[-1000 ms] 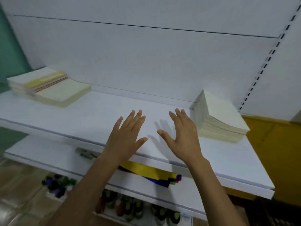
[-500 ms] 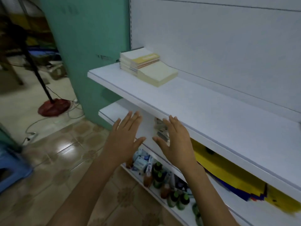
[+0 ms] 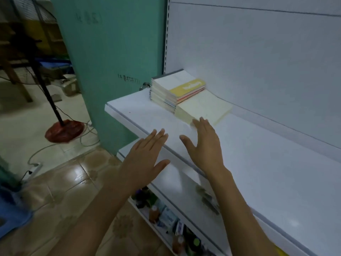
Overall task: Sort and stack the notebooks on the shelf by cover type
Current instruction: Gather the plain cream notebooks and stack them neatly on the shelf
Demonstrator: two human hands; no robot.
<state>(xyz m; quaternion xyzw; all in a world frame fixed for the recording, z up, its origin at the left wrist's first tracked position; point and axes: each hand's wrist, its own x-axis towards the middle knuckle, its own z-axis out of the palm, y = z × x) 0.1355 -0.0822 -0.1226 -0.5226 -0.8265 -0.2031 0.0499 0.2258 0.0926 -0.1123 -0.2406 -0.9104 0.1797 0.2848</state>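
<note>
A tall stack of notebooks with a yellow-banded top cover (image 3: 177,88) sits at the far left end of the white shelf (image 3: 258,163). A lower stack of plain cream notebooks (image 3: 204,108) lies against its right side. My right hand (image 3: 203,146) hovers flat over the shelf, fingers straight, fingertips at the near edge of the cream stack. Beside it, my left hand (image 3: 147,157) is held flat with straight fingers above the shelf's front edge. Neither hand holds anything.
A green pillar (image 3: 110,61) rises left of the shelf. Lower shelves (image 3: 175,182) carry small bottles and packets (image 3: 166,215). A fan stand with a red base (image 3: 63,131) and cables stands on the tiled floor at left.
The view has swung left from the right-hand cream stack to the left stacks. Both hands stayed flat and have come up over the top shelf, the right one reaching the cream stack.
</note>
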